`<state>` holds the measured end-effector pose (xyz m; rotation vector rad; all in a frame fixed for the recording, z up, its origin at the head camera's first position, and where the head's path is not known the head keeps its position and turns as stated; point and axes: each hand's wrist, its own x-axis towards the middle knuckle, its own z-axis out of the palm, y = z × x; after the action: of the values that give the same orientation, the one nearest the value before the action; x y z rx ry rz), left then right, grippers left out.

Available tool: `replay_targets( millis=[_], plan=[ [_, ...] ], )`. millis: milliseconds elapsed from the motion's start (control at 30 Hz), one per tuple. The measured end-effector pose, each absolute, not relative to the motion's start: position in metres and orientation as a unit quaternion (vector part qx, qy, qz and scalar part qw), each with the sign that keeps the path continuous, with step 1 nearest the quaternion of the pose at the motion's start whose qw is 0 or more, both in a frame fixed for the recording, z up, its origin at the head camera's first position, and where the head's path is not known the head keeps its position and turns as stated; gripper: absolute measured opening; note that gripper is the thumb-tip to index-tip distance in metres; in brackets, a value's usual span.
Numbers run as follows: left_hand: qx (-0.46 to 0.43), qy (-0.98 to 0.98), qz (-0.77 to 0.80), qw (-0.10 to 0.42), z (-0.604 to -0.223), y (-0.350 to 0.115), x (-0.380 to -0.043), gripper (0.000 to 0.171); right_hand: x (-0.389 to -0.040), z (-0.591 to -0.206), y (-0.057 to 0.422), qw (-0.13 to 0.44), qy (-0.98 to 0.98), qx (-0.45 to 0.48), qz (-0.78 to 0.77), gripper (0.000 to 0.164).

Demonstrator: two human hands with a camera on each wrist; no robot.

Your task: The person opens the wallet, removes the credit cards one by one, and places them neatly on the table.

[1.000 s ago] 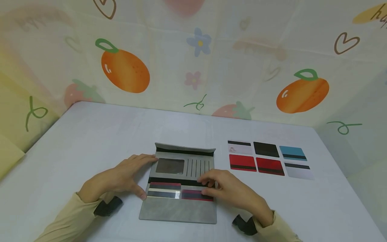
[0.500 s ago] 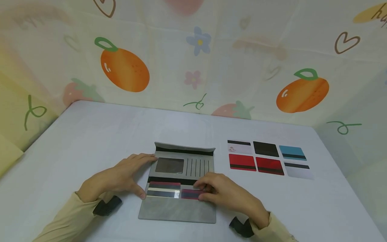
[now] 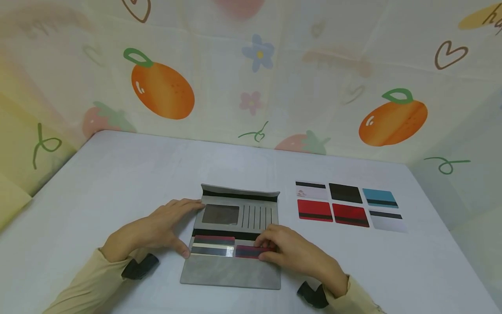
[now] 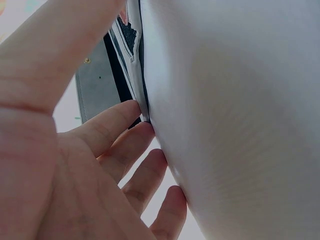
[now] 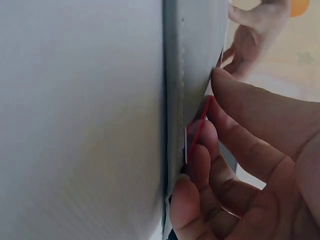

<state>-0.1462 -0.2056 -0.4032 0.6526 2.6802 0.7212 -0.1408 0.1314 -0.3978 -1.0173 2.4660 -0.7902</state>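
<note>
A grey long wallet (image 3: pixel 231 274) lies unfolded on the white table, with a window and slots in its upper half. Dark-striped cards sit in its lower pockets: a red-edged card (image 3: pixel 213 240) above a pale card (image 3: pixel 211 250) on the left. At the lower right pocket is a red card (image 3: pixel 248 251), pinched between thumb and fingers by my right hand (image 3: pixel 292 250). The right wrist view shows this red card (image 5: pixel 198 131) standing partly out between the fingers. My left hand (image 3: pixel 158 231) rests along the wallet's left edge, thumb and fingers spread.
Right of the wallet lie two rows of cards: a white card (image 3: pixel 311 192), a black card (image 3: pixel 345 193), a blue card (image 3: pixel 378 196), two red cards (image 3: pixel 315 209) and another white card (image 3: pixel 388 223). A fruit-patterned curtain (image 3: pixel 219 87) hangs behind the table.
My right hand has shifted slightly left and down along the red card at the lower right pocket. The left hand and the wallet stay put.
</note>
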Motion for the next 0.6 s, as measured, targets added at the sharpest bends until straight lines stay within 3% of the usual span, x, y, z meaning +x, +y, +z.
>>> replay_targets(
  millis=[600],
  plan=[
    [0.235, 0.929, 0.248, 0.139, -0.4031, -0.2049, -0.1464, 0.11, -0.1402, -0.4015, 0.1285, 0.171, 0.87, -0.343, -0.312, 0.015]
  ],
)
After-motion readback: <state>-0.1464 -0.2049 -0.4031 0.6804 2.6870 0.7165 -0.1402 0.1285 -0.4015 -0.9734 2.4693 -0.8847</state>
